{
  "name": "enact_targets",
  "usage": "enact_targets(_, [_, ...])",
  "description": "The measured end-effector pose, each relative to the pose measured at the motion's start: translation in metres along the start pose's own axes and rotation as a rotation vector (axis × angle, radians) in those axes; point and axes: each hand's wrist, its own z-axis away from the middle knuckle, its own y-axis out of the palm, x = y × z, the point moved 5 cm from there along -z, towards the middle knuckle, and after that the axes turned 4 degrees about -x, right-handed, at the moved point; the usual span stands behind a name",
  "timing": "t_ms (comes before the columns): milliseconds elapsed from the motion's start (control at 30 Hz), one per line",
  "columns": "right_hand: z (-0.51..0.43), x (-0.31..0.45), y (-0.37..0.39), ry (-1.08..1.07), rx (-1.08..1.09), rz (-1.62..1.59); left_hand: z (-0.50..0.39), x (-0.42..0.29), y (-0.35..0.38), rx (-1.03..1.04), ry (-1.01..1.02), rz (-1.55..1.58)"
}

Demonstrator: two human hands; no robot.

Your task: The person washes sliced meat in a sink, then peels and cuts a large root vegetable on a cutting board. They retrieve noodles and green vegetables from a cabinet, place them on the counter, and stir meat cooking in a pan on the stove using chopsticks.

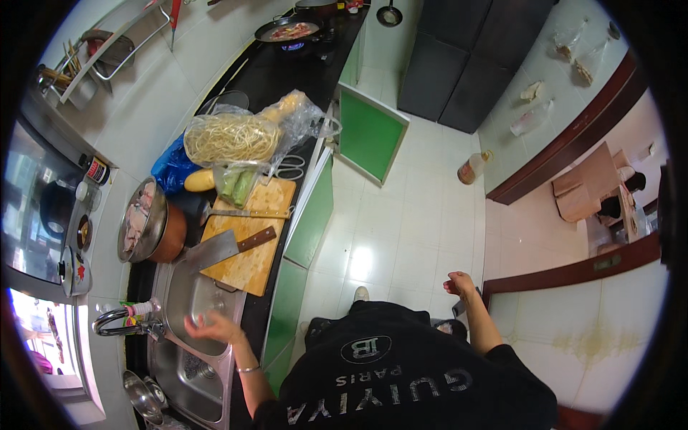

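Observation:
Over the double-bowl steel sink (231,371) hovers my left hand (212,327), its fingers spread and nothing in it. My right hand (460,285) is out to the other side above the floor, loosely curled and empty. Beyond the sink lies a wooden cutting board (258,263), partly over the upper bowl. A cleaver (236,248) with a wooden handle rests on it, its blade reaching past the board's edge. Another long-handled tool (247,213) lies across the board farther up. The chrome faucet (121,325) stands left of my left hand.
A bag of noodle-like strands (234,138), scissors (290,167) and bagged green vegetables (235,185) crowd the counter. Meat fills a metal bowl (128,236) on a brown pot (172,231). A wok (290,30) sits over a lit flame. One green cabinet door (371,134) stands ajar; an oil bottle (473,167) is on the floor.

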Motion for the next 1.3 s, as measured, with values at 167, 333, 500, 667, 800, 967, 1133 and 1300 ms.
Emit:
enact_targets(167, [-0.020,0.059,0.031,-0.065,0.106,-0.002,0.022,-0.116,0.093,0.229,0.083,0.309])
enact_targets(333, [-0.057,0.140,0.120,-0.186,0.326,0.215,0.043,-0.157,0.156,0.345,0.025,0.405])
enact_targets(500, [-0.147,0.259,0.190,-0.526,0.286,0.542,0.063,-0.163,0.219,0.371,-0.060,0.397])
enact_targets(667, [-0.239,0.392,0.233,-0.946,-0.003,0.914,0.069,-0.181,0.294,0.290,-0.008,0.378])
enact_targets(800, [-0.291,0.475,0.250,-1.195,-0.053,1.111,0.059,-0.206,0.343,0.232,-0.040,0.446])
enact_targets(967, [-0.373,0.528,0.253,-0.797,-0.312,1.441,0.017,-0.221,0.356,0.242,-0.023,0.309])
enact_targets(1133, [-0.464,0.532,0.270,-0.627,-0.004,1.261,-0.046,-0.236,0.339,0.152,0.119,0.156])
enact_targets(1300, [-0.495,0.487,0.322,-0.686,0.619,0.908,-0.122,-0.278,0.318,0.047,0.202,-0.049])
